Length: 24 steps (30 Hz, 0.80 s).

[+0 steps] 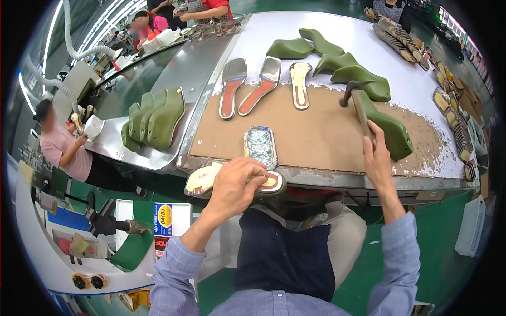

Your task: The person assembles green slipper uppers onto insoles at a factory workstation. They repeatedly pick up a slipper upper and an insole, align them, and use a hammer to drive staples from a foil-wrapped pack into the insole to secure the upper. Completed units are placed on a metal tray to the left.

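Three insoles (pixel 267 87), five green lasts (pixel 345 68), one hammer (pixel 360 105)

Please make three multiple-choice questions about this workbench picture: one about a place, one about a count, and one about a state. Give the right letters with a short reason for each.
1. Where does the tray of small nails lie?
A. on the brown board, in front of the insoles
B. on the floor
C. on top of the green lasts

2. How many insoles with red centres lie in a row on the table?
A. one
B. three
C. six

3. What is the right hand doing?
A. resting flat and empty
B. gripping a hammer by its handle
C. holding a cup

Answers:
1 A, the tray sits on the board, nearer the person than the row of insoles.
2 B, three lie side by side.
3 B, the fingers close around the handle, with the head raised over the green lasts.
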### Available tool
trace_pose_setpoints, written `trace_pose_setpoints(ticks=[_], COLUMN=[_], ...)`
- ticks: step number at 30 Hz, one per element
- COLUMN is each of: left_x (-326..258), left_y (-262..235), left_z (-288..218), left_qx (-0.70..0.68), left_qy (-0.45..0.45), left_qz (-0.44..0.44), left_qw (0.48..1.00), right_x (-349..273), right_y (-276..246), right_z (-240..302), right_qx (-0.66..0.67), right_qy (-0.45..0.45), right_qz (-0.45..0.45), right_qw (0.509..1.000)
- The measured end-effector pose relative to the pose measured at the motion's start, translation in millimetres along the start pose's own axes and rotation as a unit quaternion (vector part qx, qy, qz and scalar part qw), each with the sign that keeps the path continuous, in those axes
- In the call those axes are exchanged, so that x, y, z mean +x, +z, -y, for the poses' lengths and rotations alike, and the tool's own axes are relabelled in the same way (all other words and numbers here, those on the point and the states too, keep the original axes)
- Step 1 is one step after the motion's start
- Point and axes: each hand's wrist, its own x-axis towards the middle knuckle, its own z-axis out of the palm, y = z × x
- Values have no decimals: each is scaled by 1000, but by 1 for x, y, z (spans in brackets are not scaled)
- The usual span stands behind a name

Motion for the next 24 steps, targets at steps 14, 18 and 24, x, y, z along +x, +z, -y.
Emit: trace_pose_setpoints(ticks=[14,18,24], left_x=[4,2,1], left_y=[5,7,9], left_z=[-1,-2,0], left_qx=[42,26,53], left_qy=[26,24,10], left_qz=[-3,-18,-11], left_qw=[999,999,998], right_x=[-74,-72,-77], right_y=[-61,-67,-63], right_z=[131,144,155], right_qx=[194,165,159], right_qy=[-21,-119,-91], right_qz=[145,93,145], right_qw=[970,975,972])
